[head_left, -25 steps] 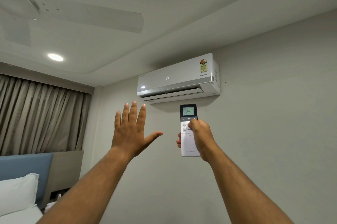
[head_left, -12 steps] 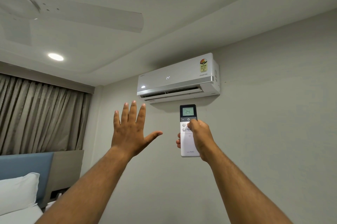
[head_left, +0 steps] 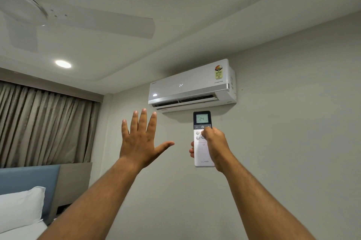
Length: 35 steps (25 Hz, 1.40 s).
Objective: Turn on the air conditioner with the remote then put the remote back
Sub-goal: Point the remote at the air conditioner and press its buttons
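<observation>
Grey wall (head_left: 293, 142), AC (head_left: 191, 85) above hands reading "24", "INVERTER"; right hand (head_left: 214, 145) gripping "LLOYD" remote (head_left: 203, 153); left hand (head_left: 141, 140) splayed, empty.

A bedroom, perhaps in a hotel: a bed with a white pillow (head_left: 19, 206) against a blue padded headboard (head_left: 27, 179), pleated floor-length curtains (head_left: 45, 126), a wall-mounted air conditioner (head_left: 191, 85), a ceiling fan (head_left: 58, 15) and a recessed ceiling light (head_left: 63, 64).
</observation>
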{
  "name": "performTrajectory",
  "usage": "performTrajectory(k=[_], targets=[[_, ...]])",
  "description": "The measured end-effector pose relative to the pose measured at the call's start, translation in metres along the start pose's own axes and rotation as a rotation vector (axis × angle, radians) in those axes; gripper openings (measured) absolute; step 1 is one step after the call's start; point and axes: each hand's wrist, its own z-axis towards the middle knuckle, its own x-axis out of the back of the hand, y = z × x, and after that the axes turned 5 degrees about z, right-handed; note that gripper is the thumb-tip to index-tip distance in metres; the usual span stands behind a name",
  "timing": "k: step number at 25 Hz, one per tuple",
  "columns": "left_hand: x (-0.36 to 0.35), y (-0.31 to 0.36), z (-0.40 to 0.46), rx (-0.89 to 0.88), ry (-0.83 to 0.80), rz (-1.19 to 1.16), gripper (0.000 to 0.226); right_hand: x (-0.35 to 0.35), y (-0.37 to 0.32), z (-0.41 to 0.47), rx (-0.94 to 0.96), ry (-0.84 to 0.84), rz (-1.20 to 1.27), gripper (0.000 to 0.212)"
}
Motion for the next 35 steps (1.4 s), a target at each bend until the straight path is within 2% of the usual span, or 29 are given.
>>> performTrajectory(k=[25, 35], targets=[[0.0068, -0.0014, 0.0014, -0.004, 0.024, -0.008, 0.102, -0.0017, -0.0073, -0.0069, 0.007, 0.000, 0.003, 0.014], [0.0059, 0.0000, 0.0025, -0.006, 0.021, -0.006, 0.108, -0.0008, -0.0034, -0.0073, -0.003, 0.007, -0.003, 0.016]])
